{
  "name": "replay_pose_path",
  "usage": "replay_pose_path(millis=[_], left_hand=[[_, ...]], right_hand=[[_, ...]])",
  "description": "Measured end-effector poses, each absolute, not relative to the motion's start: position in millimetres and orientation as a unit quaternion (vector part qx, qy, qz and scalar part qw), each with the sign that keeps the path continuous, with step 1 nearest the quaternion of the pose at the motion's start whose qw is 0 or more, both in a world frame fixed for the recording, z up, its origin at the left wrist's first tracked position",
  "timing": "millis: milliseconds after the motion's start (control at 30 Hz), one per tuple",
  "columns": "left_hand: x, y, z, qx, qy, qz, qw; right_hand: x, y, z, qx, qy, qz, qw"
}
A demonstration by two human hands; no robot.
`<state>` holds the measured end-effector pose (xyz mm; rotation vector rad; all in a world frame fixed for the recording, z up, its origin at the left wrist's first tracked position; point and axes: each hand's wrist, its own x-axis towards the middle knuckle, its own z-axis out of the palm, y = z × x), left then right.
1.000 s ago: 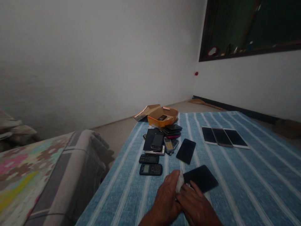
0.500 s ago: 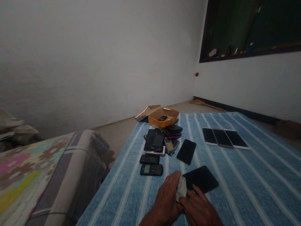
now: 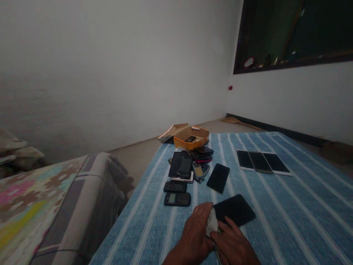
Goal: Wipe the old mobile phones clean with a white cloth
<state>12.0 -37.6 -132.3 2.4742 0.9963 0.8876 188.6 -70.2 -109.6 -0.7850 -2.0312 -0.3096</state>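
White cloth (image 3: 212, 223) half-hidden between hands

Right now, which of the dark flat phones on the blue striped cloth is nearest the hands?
The large black phone lying flat just beyond the right hand and the white cloth; the other black smartphone lies farther off, by the pile.

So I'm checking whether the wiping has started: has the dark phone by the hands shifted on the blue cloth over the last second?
No. The dark phone keeps its place relative to the keypad phone.
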Motion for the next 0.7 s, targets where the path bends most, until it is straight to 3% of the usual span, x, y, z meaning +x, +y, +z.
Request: replay_pose_path(millis=[367, 700], left_hand=[[13, -38, -127, 0.865, 0.357, 0.307, 0.176], [11, -37, -132, 0.869, 0.348, 0.313, 0.16]], right_hand=[[182, -74, -116, -0.347, -0.806, -0.116, 0.466], [190, -69, -124, -0.35, -0.844, -0.095, 0.396]])
